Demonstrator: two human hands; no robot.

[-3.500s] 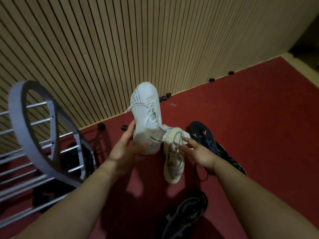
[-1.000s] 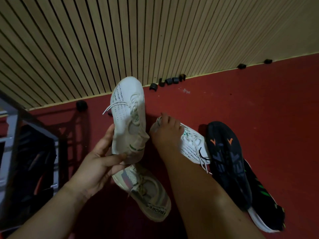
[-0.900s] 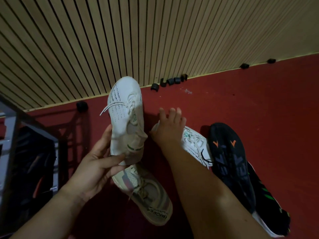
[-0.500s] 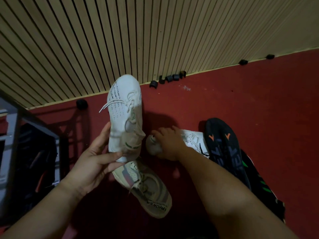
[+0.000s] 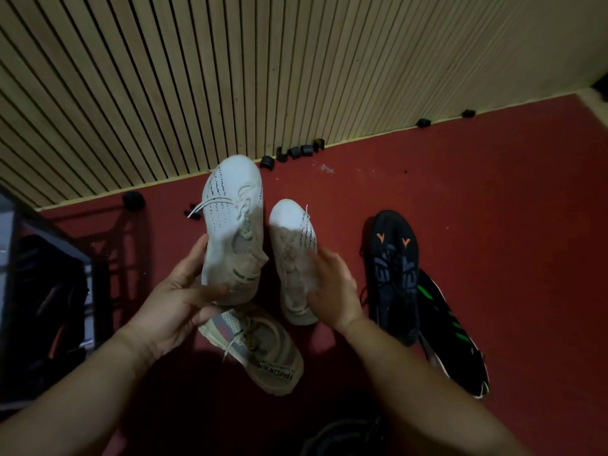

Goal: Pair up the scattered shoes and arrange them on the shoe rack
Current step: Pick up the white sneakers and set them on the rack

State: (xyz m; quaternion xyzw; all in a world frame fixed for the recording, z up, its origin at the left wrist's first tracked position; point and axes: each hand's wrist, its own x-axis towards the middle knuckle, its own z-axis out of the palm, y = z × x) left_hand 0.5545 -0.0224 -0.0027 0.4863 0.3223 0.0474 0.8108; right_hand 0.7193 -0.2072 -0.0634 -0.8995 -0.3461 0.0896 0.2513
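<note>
Head view: nearest, a beige shoe [image 5: 253, 348] lies unpaired on the red floor [image 5: 493, 209]. Above it, the pairing step: the left hand [image 5: 174, 301] clasps one white sneaker [image 5: 233, 225] by its heel, the right hand [image 5: 332, 287] closes on its mate [image 5: 292, 258]. Next, I judge, both go left to the shoe rack [image 5: 13, 258].

A single wide-angle camera sits on the person's head and looks steeply down and forward, close over both forearms, onto the red floor [image 5: 460, 199]. It faces the slatted wall [image 5: 263, 67], which fills the upper half and bends at the edges. The shoe rack [image 5: 13, 258] cuts in at the left border.
</note>
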